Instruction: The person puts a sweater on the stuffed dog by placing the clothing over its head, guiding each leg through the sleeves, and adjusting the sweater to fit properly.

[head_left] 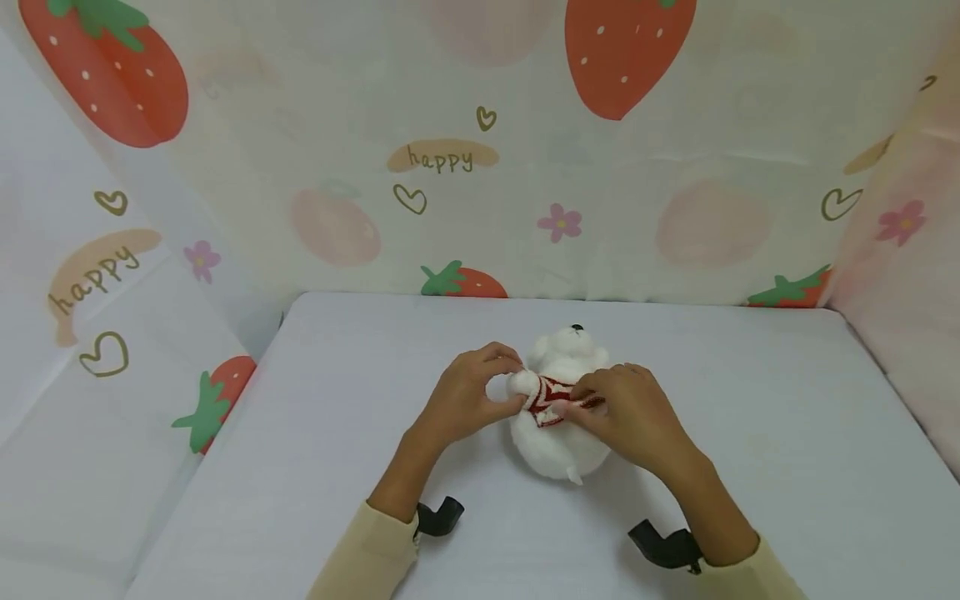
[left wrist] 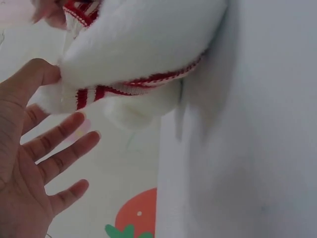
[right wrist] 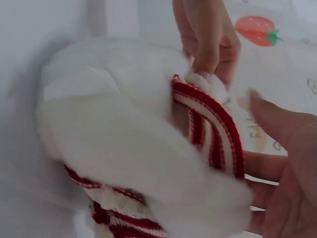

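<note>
A white plush bear (head_left: 558, 454) is on the table with its tail toward me and its dark nose at the far end. Around its upper body is a red-and-white striped knitted vest (head_left: 550, 392). My left hand (head_left: 468, 396) pinches the bear's left-side paw by the vest's edge between thumb and forefinger; in the left wrist view the other fingers (left wrist: 69, 153) spread apart. My right hand (head_left: 637, 417) holds the vest on the other side. In the right wrist view its fingers reach behind the striped edge (right wrist: 223, 119), with the thumb (right wrist: 277, 116) held off the fabric.
A white-covered table (head_left: 337, 367) extends around the bear on all sides. Behind it hangs a strawberry-print cloth (head_left: 480, 225), with more cloth at left and right. Black wrist mounts (head_left: 442, 517) stick out beside both sleeves.
</note>
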A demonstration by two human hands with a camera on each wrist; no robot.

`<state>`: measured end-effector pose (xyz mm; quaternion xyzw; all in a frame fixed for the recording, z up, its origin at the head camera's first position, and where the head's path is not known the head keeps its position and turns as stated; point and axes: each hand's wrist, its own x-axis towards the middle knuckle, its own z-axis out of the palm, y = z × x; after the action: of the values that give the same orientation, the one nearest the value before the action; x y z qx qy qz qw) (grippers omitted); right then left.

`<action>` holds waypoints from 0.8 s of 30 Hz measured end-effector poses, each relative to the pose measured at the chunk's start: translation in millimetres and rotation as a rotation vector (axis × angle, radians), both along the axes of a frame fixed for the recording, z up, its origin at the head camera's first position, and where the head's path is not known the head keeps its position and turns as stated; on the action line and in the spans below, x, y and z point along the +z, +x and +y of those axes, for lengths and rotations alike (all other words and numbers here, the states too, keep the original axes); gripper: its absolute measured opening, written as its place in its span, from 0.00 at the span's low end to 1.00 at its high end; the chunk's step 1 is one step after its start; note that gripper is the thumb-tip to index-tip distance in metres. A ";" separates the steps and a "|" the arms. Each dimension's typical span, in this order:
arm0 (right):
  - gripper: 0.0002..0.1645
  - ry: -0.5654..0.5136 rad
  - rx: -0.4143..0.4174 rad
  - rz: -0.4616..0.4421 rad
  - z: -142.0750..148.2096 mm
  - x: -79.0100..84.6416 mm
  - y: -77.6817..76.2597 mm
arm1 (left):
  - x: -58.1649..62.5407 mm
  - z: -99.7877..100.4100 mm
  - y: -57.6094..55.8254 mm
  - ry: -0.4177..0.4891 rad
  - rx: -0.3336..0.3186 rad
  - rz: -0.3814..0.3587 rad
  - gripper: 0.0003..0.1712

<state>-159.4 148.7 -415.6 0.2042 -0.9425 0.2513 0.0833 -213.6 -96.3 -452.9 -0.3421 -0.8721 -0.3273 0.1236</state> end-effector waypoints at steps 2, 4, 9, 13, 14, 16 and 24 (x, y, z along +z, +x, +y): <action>0.11 -0.082 -0.014 0.000 -1.2 -2.0 -1.5 | 1.1 1.7 2.1 -0.010 -0.002 -0.015 0.13; 0.12 -0.097 -0.033 0.020 -4.9 -5.5 -1.7 | 1.5 3.2 4.1 -0.026 0.004 -0.012 0.14; 0.18 0.023 -0.069 0.118 -15.8 -16.6 0.6 | 1.4 5.1 8.1 -0.090 0.057 0.033 0.18; 0.15 0.075 -0.082 0.228 -21.8 -23.5 1.3 | 1.9 5.5 8.9 -0.131 0.070 0.049 0.17; 0.14 0.080 -0.086 0.254 -22.9 -25.0 1.3 | 1.8 5.4 8.8 -0.136 0.063 0.050 0.17; 0.11 0.087 -0.095 0.300 -24.4 -27.3 0.9 | 2.1 5.0 8.0 -0.132 0.039 0.055 0.15; 0.10 0.059 -0.165 0.339 -25.0 -26.8 -0.2 | 3.4 -5.0 0.8 -0.114 -0.087 0.093 0.11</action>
<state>-159.6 123.7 -442.4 0.1679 -0.9355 0.1778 0.2552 -212.8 -101.4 -449.5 -0.4013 -0.8669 -0.2658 0.1299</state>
